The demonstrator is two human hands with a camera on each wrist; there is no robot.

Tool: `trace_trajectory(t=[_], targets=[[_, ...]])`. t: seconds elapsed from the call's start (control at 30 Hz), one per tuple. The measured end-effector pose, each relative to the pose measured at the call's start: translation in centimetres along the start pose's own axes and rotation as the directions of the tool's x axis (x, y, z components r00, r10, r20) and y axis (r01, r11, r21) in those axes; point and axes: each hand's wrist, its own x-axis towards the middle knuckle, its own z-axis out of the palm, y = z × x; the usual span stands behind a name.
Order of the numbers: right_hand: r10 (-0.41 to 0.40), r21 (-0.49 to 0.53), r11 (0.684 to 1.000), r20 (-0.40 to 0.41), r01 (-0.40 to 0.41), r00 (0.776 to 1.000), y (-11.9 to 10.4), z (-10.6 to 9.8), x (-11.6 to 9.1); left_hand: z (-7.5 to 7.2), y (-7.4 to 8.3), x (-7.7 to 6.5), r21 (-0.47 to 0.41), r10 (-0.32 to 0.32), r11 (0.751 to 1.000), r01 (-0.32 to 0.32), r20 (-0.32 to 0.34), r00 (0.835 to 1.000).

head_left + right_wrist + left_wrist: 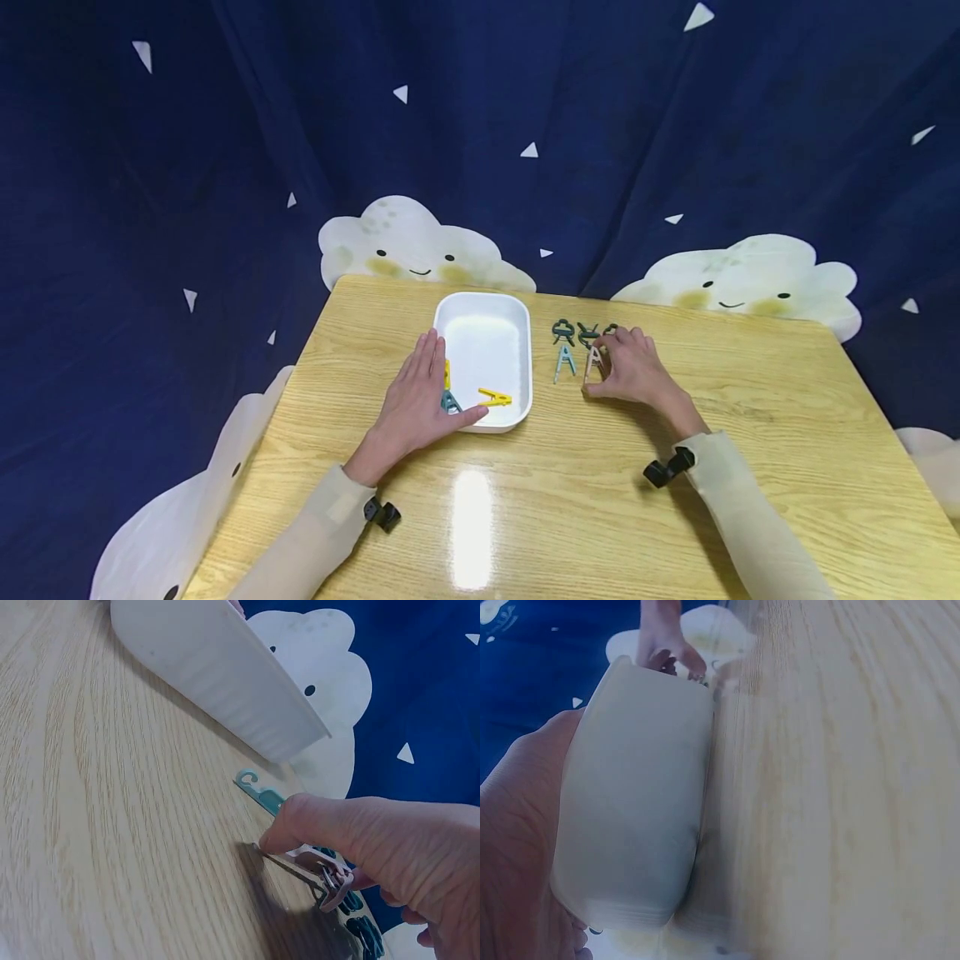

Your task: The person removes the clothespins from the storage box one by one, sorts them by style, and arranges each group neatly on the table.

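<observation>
My left hand [420, 400] rests along the left rim of a white plastic tub [527, 358], fingers straight and thumb stretched over the front edge. Inside the tub lie a yellow clothespin [495, 397], a teal clothespin [450, 403] and a second yellow one [447, 375], partly hidden by that hand. To the tub's right, my right hand [633, 371] pinches a pale pink clothespin [594, 358] between thumb and fingers, low over the table. A light teal clothespin [565, 362] lies just left of it.
Behind the two clothespins, dark green clips [563, 332] lie in a row, the rightmost partly covered by my right hand. Everything is on a wooden table [570, 508]. A dark blue curtain [465, 150] with cloud prints hangs at the table's back edge.
</observation>
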Motion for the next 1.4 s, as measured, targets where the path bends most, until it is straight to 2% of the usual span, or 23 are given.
trace_trajectory(t=[0.33,0.8,1.13,1.4], targets=[[0.011,-0.005,1.0,0.041,-0.011,0.999,0.4,0.2,-0.2,0.0,0.0,0.0,-0.007,-0.001,1.0,0.001,-0.001,1.0],[0.025,0.006,1.0,0.044,-0.025,0.999,0.0,-0.4,-0.2,0.0,0.0,0.0,0.001,-0.002,1.0,0.002,-0.001,1.0],[-0.047,0.043,0.998,0.007,0.046,0.999,-1.4,0.6,0.7,0.0,-0.1,0.0,0.0,-0.007,1.0,0.007,0.0,1.0],[-0.069,0.037,0.997,-0.011,0.069,0.998,-2.3,1.4,1.5,0.0,-0.1,0.0,0.002,-0.007,1.0,0.007,0.005,1.0]])
